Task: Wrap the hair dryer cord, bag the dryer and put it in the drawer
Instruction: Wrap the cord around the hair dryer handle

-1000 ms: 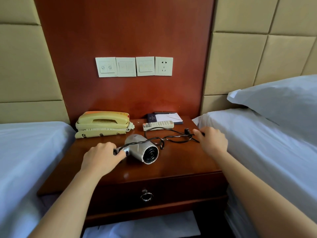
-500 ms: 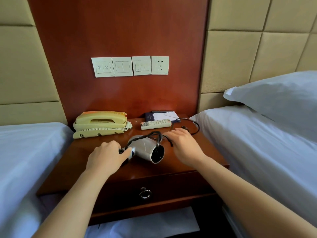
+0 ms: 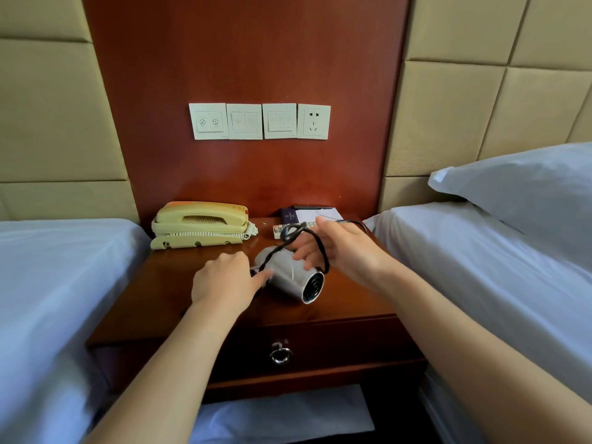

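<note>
A silver hair dryer (image 3: 290,277) lies on its side on the wooden nightstand (image 3: 179,283), its round grille facing me. My left hand (image 3: 224,280) grips its handle end, which the hand hides. My right hand (image 3: 339,248) holds the black cord (image 3: 322,251) above the dryer body, and a loop of cord passes over the barrel. More cord trails off to the right behind that hand. The closed drawer (image 3: 336,344) under the top has a metal ring pull (image 3: 281,354).
A yellow telephone (image 3: 200,224) stands at the back left of the nightstand. A remote and a notepad (image 3: 315,214) lie at the back right. White beds flank both sides; a pillow (image 3: 525,190) is on the right one. A wall socket (image 3: 313,121) is above.
My right hand has carried the cord from the nightstand's right edge leftwards over the dryer, laying a loop round the barrel. The left hand has kept its hold on the handle.
</note>
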Tool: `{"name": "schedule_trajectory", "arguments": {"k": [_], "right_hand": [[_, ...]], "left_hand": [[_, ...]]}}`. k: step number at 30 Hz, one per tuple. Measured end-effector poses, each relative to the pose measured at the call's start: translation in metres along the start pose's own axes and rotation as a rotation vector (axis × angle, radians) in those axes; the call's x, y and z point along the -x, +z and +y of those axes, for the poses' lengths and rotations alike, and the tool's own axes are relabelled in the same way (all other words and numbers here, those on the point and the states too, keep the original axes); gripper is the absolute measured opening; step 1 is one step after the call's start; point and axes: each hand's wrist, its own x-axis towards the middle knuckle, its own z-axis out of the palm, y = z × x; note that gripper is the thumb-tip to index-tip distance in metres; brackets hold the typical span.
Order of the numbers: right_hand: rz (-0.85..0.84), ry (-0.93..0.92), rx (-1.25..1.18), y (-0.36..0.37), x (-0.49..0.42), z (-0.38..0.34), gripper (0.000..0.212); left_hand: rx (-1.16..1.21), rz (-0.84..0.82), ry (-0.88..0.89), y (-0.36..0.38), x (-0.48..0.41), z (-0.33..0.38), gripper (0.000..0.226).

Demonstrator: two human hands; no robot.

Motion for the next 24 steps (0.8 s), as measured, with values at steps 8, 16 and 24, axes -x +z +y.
{"name": "schedule_trajectory", "arguments": {"k": [8, 16, 24], "right_hand": [[0.066, -0.069, 0.257, -0.007, 0.01, -0.008, 0.038], [0.242, -0.062, 0.286, -0.034, 0.005, 0.005, 0.052], [0.493, -0.108, 0.745, -0.072, -0.01, 0.017, 0.05]], "left_hand": [[0.042, -0.048, -0.036, 0.0, -0.002, -0.003, 0.054], [0.231, -0.144, -0.055, -0.009, -0.005, -0.022, 0.048], [0.376, -0.239, 0.091, -0.018, 0.001, -0.028, 0.042]]}}
